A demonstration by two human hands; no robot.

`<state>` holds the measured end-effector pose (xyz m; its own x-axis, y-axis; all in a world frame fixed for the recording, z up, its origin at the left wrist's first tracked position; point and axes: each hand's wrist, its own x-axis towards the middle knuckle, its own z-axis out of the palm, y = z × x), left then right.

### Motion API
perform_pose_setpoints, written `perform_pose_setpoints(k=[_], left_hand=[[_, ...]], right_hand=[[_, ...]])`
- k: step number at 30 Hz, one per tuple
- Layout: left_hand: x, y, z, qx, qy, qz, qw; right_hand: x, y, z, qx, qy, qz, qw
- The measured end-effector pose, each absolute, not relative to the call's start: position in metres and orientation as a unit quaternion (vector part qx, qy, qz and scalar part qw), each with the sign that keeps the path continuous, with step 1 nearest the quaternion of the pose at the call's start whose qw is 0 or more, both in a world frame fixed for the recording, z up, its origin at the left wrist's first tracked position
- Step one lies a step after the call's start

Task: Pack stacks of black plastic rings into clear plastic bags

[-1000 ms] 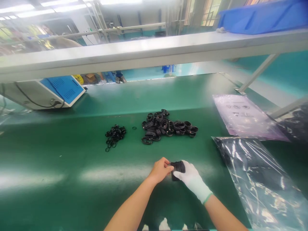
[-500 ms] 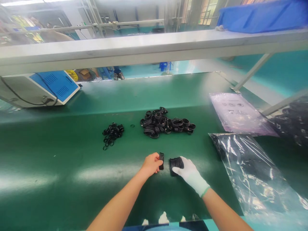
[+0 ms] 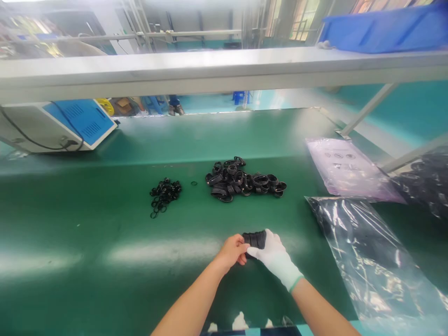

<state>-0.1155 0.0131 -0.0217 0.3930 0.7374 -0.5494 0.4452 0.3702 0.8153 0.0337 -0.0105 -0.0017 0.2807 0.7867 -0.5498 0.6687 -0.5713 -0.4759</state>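
A row of black rings [image 3: 255, 239] lies pressed together between my two hands, near the front of the green table [image 3: 105, 280]. My bare left hand [image 3: 234, 250] is closed on the left end of the row. In a white glove, my right hand [image 3: 275, 254] wraps round the right end, its thumb along the near side. Beyond my hands sits a heap of black ring bundles [image 3: 245, 182]. To its left is a pile of smaller black rings [image 3: 164, 195], with one loose ring [image 3: 193, 183] between the two.
Clear plastic bags [image 3: 378, 261] with dark contents lie at right, below a printed pinkish bag [image 3: 350, 165]. A white shelf [image 3: 210, 65] crosses above the table, bearing a blue bin [image 3: 385, 30]. A blue and grey machine [image 3: 70, 123] stands at the back left.
My left hand has moved right and brought its short stack of rings against the row in my right hand. The gap between the two stacks is gone.
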Motion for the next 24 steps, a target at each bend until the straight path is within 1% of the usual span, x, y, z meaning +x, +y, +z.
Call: perform_pose_setpoints(k=[3, 5, 7, 8, 9, 11, 15, 17, 19, 22, 24], left_hand=[[-0.13, 0.032, -0.009, 0.582, 0.558, 0.115, 0.58], [-0.14, 0.059, 0.006, 0.604, 0.588, 0.148, 0.516], [-0.148, 0.092, 0.022, 0.639, 0.62, 0.183, 0.417], [-0.151, 0.108, 0.029, 0.699, 0.63, 0.161, 0.297], [-0.153, 0.124, 0.034, 0.735, 0.631, 0.124, 0.215], [-0.154, 0.146, 0.04, 0.76, 0.621, 0.085, 0.171], [-0.163, 0.148, 0.039, 0.758, 0.621, 0.049, 0.193], [-0.168, 0.127, 0.033, 0.749, 0.632, 0.037, 0.196], [-0.17, 0.096, 0.021, 0.725, 0.643, 0.047, 0.242], [-0.159, 0.043, -0.006, 0.615, 0.639, 0.15, 0.436], [-0.146, 0.014, -0.023, 0.532, 0.606, 0.212, 0.552]], right_hand=[[0.029, -0.009, -0.002, -0.802, -0.453, 0.385, 0.055], [0.029, -0.008, -0.002, -0.804, -0.449, 0.388, 0.047], [0.029, -0.008, -0.003, -0.805, -0.444, 0.391, 0.045], [0.029, -0.008, -0.003, -0.805, -0.444, 0.391, 0.047], [0.03, -0.008, -0.002, -0.805, -0.444, 0.39, 0.048], [0.03, -0.009, -0.001, -0.805, -0.445, 0.39, 0.051], [0.028, -0.008, 0.004, -0.809, -0.434, 0.394, 0.048], [0.027, -0.008, 0.006, -0.812, -0.428, 0.393, 0.047], [0.026, -0.008, 0.007, -0.814, -0.427, 0.392, 0.048], [0.027, -0.008, 0.009, -0.81, -0.436, 0.389, 0.05], [0.028, -0.008, 0.009, -0.805, -0.444, 0.39, 0.05]])
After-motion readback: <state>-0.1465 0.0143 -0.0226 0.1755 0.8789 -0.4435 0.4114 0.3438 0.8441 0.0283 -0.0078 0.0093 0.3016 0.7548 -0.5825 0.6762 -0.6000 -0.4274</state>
